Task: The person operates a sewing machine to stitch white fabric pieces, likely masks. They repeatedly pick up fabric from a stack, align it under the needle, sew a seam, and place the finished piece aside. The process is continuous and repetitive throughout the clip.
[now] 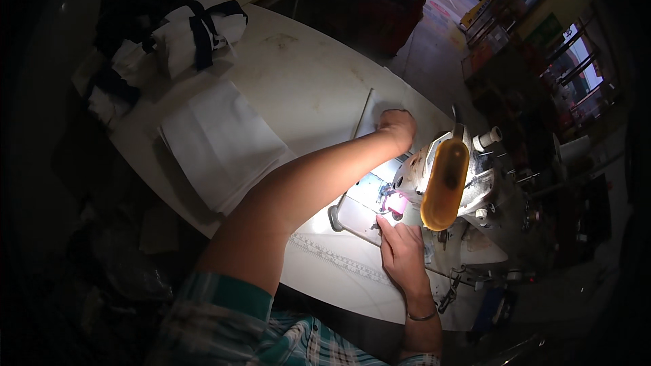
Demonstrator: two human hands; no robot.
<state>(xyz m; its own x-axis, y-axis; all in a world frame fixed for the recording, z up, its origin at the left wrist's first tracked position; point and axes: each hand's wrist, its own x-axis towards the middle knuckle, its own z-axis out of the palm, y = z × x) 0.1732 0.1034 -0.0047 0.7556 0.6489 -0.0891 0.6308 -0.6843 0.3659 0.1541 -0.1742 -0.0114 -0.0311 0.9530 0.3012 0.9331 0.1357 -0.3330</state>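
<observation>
A white sewing machine stands at the right of the table, its needle area brightly lit. My left arm reaches across the machine's pale bed plate. At the far side of the plate my left hand is curled closed, and whatever it may hold is hidden. My right hand rests at the near side of the needle area. Its index finger is stretched toward a small pink part beside the needle, while its other fingers are partly hidden. An amber, oval, see-through piece sits on the machine's front.
A stack of white fabric lies left of my forearm on the pale table. Farther back is a heap of white and dark cloth pieces. A measuring tape runs along the near edge. Thin metal rods and knobs stick out at the machine's right.
</observation>
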